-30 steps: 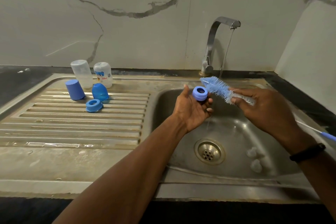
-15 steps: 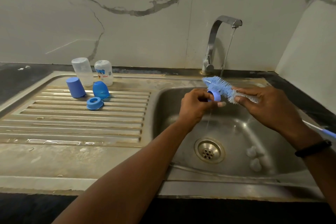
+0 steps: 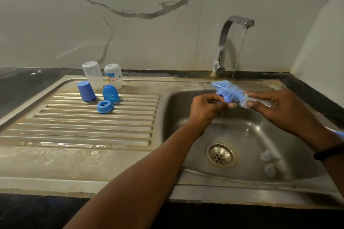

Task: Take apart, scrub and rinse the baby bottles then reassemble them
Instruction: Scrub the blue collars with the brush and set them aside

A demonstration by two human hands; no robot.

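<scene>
Right of centre in the frame, over the sink basin (image 3: pixel 186 117), the left hand (image 3: pixel 205 109) is pinching a blue bottle ring (image 3: pixel 224 98) between curled fingers and thumb, and the right hand (image 3: pixel 279 111) is gripping the bottle brush (image 3: pixel 229 92) by its neck, fingers wrapped around it. The brush's long axis is running from the right hand up and leftward, its bristles lying across and touching the ring (most of the ring is hidden behind them). The tap's (image 3: pixel 232 24) thin stream is falling just behind the bristles. By my reading, the left hand is nearer the ring's opening, so turning it would let the bristles scrub it.
</scene>
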